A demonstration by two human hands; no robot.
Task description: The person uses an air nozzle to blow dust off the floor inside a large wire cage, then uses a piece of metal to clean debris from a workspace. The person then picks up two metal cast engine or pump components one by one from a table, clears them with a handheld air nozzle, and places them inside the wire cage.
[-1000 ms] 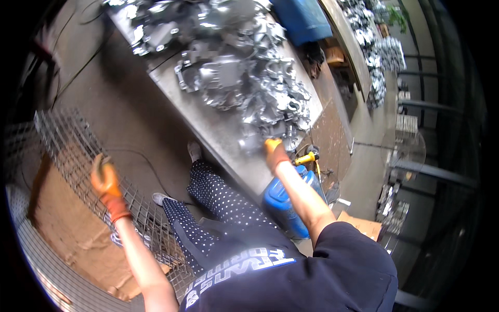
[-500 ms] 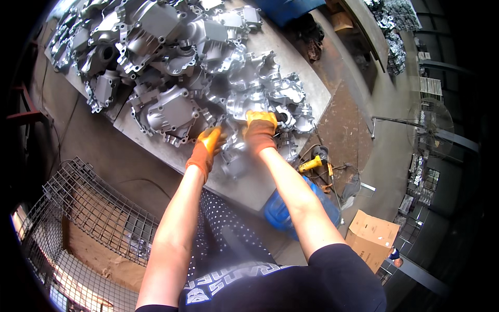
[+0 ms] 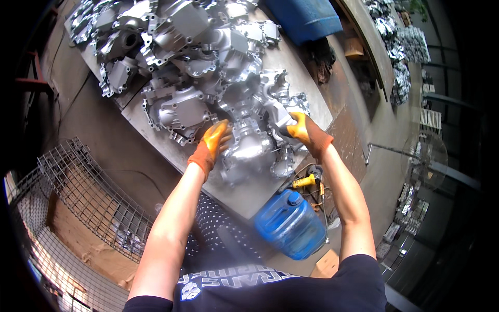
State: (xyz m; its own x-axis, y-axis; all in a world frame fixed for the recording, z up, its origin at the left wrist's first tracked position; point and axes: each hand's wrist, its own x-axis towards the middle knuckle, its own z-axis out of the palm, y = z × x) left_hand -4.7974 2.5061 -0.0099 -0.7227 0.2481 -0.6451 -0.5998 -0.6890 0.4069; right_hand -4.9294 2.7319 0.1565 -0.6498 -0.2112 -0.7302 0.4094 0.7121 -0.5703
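Note:
Both my hands wear orange and yellow work gloves over a metal table (image 3: 234, 197) heaped with silver cast-metal housings. My left hand (image 3: 212, 141) is at the near edge of the heap, fingers stretched and slightly apart beside a shiny, blurred housing (image 3: 249, 139). Over to the right, my right hand (image 3: 306, 131) has its thumb and fingers closed on the side of a grey metal housing (image 3: 276, 113). Something dark shows just under those fingers, too small to make out. A larger housing with a flat square face (image 3: 183, 110) lies left of my left hand.
A blue plastic jerrycan (image 3: 291, 223) stands by the table's near right corner, next to a yellow power tool (image 3: 304, 181) with cables. Lower left is a wire mesh cage (image 3: 99, 203) lined with cardboard. Further off are a blue bin (image 3: 306, 21) and a fan (image 3: 429, 145).
My right hand has moved right, from the shiny housing in the middle to a grey one. My left hand stays near the same spot. The view has shifted, showing more of the jerrycan.

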